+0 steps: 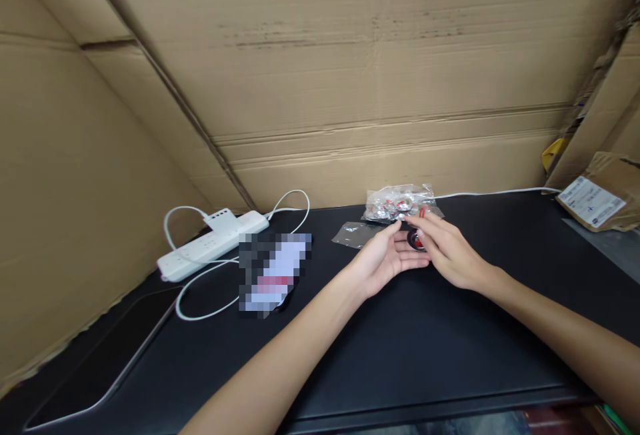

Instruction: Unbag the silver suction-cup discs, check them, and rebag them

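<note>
A small round piece, shiny and dark with a red centre, is between my two hands. My left hand is turned palm up, its fingers stretched beneath the piece and holding it from below. From the other side, my right hand has its thumb at the piece, with its fingers reaching over it and partly covering it. Just behind the hands lies a clear plastic bag of similar shiny and red pieces. A flat clear plastic sleeve lies beside it, left of my hands.
A white power strip with a looping white cable is at the left. Nearby are a pixelated object and a dark flat panel. A labelled brown package sits at the right. Cardboard walls enclose the black table.
</note>
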Motion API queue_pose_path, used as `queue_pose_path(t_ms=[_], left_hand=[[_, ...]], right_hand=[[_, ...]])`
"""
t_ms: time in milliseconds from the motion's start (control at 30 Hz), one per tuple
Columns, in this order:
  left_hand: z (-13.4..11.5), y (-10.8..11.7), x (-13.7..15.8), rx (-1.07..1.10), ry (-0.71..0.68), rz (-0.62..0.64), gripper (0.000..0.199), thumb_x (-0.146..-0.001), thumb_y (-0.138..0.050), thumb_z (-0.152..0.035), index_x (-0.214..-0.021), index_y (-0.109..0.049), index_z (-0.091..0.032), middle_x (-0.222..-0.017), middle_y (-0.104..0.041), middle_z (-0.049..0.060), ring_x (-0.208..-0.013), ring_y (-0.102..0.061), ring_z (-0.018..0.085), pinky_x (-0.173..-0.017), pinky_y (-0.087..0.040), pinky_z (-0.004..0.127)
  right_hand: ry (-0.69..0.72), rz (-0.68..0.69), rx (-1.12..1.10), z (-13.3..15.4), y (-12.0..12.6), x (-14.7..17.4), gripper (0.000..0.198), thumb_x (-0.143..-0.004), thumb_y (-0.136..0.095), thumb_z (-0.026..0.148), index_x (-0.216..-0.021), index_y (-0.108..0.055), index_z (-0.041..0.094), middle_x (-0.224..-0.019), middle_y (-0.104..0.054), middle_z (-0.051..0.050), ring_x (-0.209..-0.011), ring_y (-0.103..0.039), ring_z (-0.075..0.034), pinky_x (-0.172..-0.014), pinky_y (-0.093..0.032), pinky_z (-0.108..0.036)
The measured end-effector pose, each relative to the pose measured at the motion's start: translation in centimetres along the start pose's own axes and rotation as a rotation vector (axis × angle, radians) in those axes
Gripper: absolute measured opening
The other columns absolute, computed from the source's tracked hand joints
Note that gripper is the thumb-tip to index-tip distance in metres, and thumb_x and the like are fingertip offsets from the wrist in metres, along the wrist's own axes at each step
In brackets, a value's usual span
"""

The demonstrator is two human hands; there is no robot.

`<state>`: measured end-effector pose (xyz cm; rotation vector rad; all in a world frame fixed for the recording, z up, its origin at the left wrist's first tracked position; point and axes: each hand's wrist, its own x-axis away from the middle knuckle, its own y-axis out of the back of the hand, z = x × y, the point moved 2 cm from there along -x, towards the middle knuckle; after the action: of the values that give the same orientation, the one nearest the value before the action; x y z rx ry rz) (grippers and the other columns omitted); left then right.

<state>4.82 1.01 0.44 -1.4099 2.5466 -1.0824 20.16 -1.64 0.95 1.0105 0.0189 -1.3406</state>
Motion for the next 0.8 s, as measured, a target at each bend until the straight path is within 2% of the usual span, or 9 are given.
queue_pose_path(t_ms=[167,267,367,567,800], left_hand=[[0.0,0.1,-0.1,0.005,-0.104,-0.041,0.028,-0.101,-0.042,-0.022,-0.095,-0.064,-0.006,-0.081,-0.068,0.015,-0.077,-0.070,0.022,-0.087,-0.056,0.043],[0.0,0.0,0.0,-0.014,-0.157,-0.008,0.024,-0.100,-0.044,-0.014,-0.095,-0.066,-0.004,-0.084,-0.069,0.015,-0.079,-0.070,0.021,-0.090,-0.055,0.043],[0.0,0.0,-0.1,0.003,-0.186,0.003,0.024,-0.099,-0.045,-0.011,-0.095,-0.068,-0.005,-0.086,-0.071,0.015,-0.081,-0.070,0.020,-0.095,-0.053,0.043],[0.3,0.4,-0.3,0.066,-0.171,0.003,0.020,-0.098,-0.050,-0.015,-0.099,-0.069,-0.009,-0.093,-0.071,0.012,-0.087,-0.070,0.019,-0.096,-0.054,0.044],[0.9,0.5,-0.3,0.123,-0.136,0.094,0.023,-0.091,-0.065,-0.035,-0.100,-0.071,-0.015,-0.096,-0.070,0.008,-0.079,-0.067,0.015,-0.093,-0.055,0.046]], right_hand=[[0.076,0.167,0.038,-0.2,-0.4,0.3,0.048,-0.099,-0.042,0.022,-0.145,-0.046,0.033,-0.134,-0.057,-0.009,-0.125,-0.052,-0.030,-0.107,-0.041,-0.053],[0.096,0.157,0.001,-0.5,-0.4,0.1,0.047,-0.099,-0.043,0.022,-0.145,-0.047,0.034,-0.140,-0.055,-0.006,-0.132,-0.048,-0.029,-0.112,-0.037,-0.052],[0.077,0.108,-0.051,-0.6,-0.2,-0.2,0.043,-0.099,-0.047,0.025,-0.141,-0.052,0.034,-0.138,-0.058,-0.006,-0.131,-0.051,-0.027,-0.112,-0.037,-0.052],[0.068,0.021,-0.124,-0.6,0.4,-0.6,0.038,-0.093,-0.059,0.026,-0.130,-0.062,0.035,-0.132,-0.064,-0.004,-0.126,-0.056,-0.027,-0.111,-0.037,-0.055],[0.085,-0.050,-0.147,0.7,1.1,-0.8,0.038,-0.087,-0.068,0.029,-0.125,-0.065,0.034,-0.124,-0.067,-0.004,-0.119,-0.059,-0.028,-0.106,-0.044,-0.051]])
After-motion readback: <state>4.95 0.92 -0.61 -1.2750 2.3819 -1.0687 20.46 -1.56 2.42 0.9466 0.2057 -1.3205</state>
